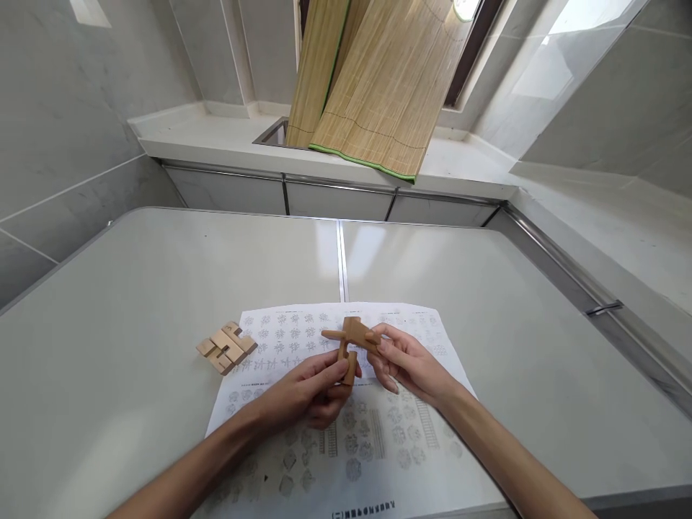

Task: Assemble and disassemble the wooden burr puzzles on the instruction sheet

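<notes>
Several brown wooden puzzle pieces, partly joined, make up a small assembly (354, 331) held above the printed sheet. My left hand (321, 386) is closed around its lower pieces, where a rounded upright piece (351, 369) shows by the thumb. My right hand (403, 357) pinches the right end of the upper part with thumb and fingers. A narrow bar (333, 334) sticks out to the left. Fingers hide some of the joints. To the left, a lighter wooden interlocking set (227, 347) lies on the table, overlapping the sheet's edge.
Under both hands a large white sheet (254, 432) is printed with rows of puzzle diagrams. It lies on a pale table (135, 303) with a metal seam (341, 259) down its middle. Behind stand a white counter (216, 137), a sink edge (267, 133) and a hanging bamboo mat (378, 94).
</notes>
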A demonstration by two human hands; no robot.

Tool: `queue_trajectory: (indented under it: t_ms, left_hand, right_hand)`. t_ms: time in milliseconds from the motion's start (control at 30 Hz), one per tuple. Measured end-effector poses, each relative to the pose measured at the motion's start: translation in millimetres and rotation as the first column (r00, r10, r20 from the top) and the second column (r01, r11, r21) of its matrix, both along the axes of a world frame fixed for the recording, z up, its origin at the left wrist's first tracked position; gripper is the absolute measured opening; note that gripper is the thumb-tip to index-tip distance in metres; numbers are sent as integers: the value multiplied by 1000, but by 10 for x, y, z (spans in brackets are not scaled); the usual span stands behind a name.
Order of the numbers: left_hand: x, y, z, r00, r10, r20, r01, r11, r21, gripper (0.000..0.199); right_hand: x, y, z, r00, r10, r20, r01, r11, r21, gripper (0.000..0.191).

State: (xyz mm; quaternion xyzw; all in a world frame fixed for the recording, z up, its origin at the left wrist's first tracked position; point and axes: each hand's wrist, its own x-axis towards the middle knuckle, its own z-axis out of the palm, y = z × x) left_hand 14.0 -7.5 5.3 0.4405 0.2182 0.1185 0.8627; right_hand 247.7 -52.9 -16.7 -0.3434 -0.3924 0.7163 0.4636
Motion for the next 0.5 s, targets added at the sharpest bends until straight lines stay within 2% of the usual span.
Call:
queue_trajectory:
  t_ms: [100, 300, 500]
  left_hand:
    - [-17, 3, 18, 998, -63, -1, 63, 998, -6, 37]
    - [-40, 13, 30, 993, -120, 21, 120, 992, -31, 38]
    - [-34, 11, 10, 992, -120, 50, 123, 991, -60, 38]
  right_hand:
    - [9, -13, -8, 997, 76, 9, -76, 997, 14, 29]
    - [30, -24, -10, 993, 118, 23, -119, 993, 23, 30]
    - [47, -33, -22, 984, 167, 54, -170, 984, 44, 28]
